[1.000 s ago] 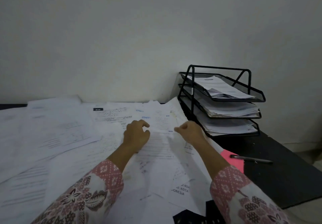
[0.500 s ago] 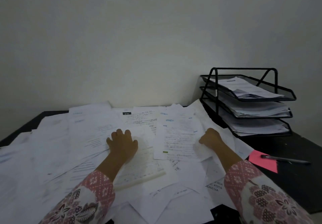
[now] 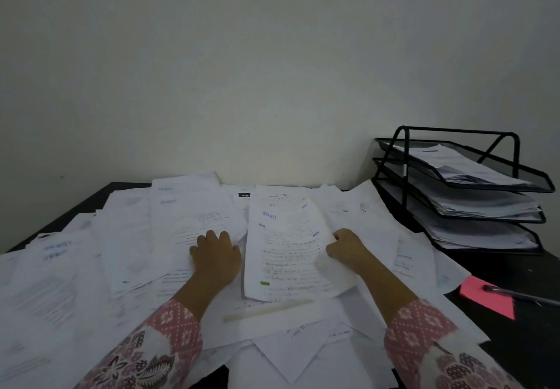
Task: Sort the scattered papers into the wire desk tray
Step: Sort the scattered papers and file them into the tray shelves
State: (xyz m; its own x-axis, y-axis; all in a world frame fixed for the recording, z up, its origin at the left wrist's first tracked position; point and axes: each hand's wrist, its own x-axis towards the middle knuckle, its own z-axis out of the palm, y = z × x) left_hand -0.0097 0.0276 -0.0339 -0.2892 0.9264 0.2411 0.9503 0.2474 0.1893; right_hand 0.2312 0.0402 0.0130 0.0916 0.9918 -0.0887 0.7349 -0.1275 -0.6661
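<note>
— What's the tray (image 3: pixel 463 176) made of?
— Black wire mesh on a thin metal frame, faint sheen. The papers (image 3: pixel 197 216) are plain white sheets, matt, some creased
— And under them?
— A dark matt tabletop (image 3: pixel 521 343). The pink note (image 3: pixel 481 296) is matt paper, the pen (image 3: pixel 515 294) looks glossy, the sleeves (image 3: pixel 436 343) are printed cloth

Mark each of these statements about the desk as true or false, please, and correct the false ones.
1. The wire tray has three levels, each with papers inside. True.
2. The right hand holds the edge of a printed sheet. True.
3. The pen lies on a green note. False: the note is pink.
4. The left hand lifts a sheet high. False: it rests on the papers.
5. The tray stands left of the hands. False: it stands right.
</note>
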